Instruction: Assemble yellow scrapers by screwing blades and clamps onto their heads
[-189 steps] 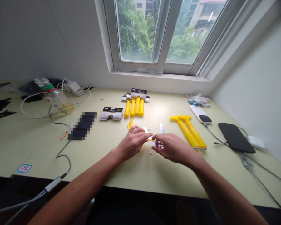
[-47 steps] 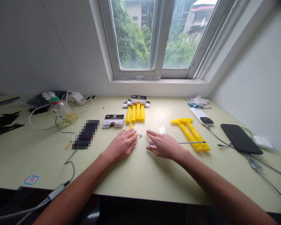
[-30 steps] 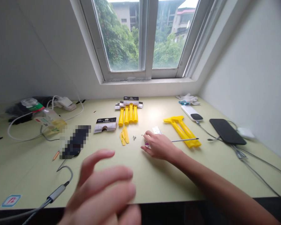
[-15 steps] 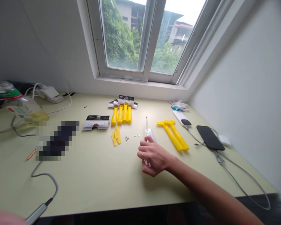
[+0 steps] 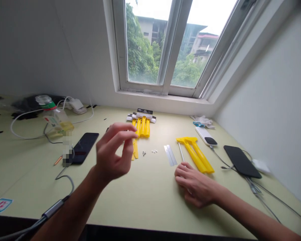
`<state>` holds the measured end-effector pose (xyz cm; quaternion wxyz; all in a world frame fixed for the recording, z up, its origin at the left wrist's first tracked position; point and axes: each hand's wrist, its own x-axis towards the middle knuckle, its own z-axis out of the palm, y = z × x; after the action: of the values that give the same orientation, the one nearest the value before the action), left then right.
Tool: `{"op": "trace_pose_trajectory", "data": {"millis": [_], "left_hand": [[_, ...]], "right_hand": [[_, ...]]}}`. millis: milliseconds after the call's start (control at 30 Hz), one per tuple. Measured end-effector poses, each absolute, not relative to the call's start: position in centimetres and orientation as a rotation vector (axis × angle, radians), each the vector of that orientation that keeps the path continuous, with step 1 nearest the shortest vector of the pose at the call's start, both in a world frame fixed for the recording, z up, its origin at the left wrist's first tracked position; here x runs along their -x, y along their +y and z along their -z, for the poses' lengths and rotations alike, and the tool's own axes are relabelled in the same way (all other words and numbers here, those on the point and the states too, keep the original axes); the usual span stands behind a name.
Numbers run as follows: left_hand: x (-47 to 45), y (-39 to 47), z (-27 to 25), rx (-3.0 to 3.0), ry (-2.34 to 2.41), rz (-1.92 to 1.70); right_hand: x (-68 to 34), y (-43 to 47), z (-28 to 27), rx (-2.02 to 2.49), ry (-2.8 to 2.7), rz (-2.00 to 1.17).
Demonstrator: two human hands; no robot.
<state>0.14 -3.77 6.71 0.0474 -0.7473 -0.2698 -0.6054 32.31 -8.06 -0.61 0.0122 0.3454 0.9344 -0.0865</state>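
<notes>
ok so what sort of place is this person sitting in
Probably an indoor workstation, perhaps in a shared office or workshop: a long pale desk stands below a sliding window with trees outside, and a numbered sticker near its front edge hints at assigned seats.

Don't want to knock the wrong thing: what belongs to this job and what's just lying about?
Likely part of the job:
- screwdriver in the right hand
- screws
- nuts
- metal strips
- flat yellow pieces
- T-shaped yellow pieces
- yellow tubes

Probably just lying about:
- bottle
- phone
- gloves
- white device
- dark slab
</notes>
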Motion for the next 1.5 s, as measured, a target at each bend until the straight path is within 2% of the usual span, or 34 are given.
{"op": "trace_pose_trajectory", "data": {"millis": [133, 267, 333, 500, 700, 967, 1333, 1500], "left_hand": [[0.0, 2.0, -5.6, 2.381, -1.164, 1.645], [1.3, 5.0, -1.7, 2.505, -1.511, 1.279], [1.3, 5.3, 0.0, 2.536, -1.551, 1.125], [0.2, 4.5, 2.3, 2.564, -1.447, 0.989], [0.2, 3.9, 2.4, 2.611, -1.461, 0.898], [-0.1, 3.6, 2.9, 2.709, -1.383, 0.863], [-0.6, 3.8, 3.6, 2.770, -1.411, 0.885], [-0.6, 3.8, 3.6, 2.816, -1.432, 1.091]], "right_hand": [[-32.0, -8.2, -0.9, -1.202, 2.914, 0.222], [-29.4, -5.3, -1.7, -1.600, 2.872, 0.095], [-27.2, -1.9, -1.9, -1.872, 2.701, 0.332], [-21.6, 9.1, -2.1, -2.194, 2.410, 0.546], [-18.7, 14.6, -0.5, -2.294, 2.068, 0.718], [-21.3, 14.5, 0.7, -2.499, 1.985, 0.376], [-26.6, 12.7, -1.6, -2.736, 1.888, 0.111], [-28.2, 10.0, -3.4, -2.808, 1.961, 0.010]]}}
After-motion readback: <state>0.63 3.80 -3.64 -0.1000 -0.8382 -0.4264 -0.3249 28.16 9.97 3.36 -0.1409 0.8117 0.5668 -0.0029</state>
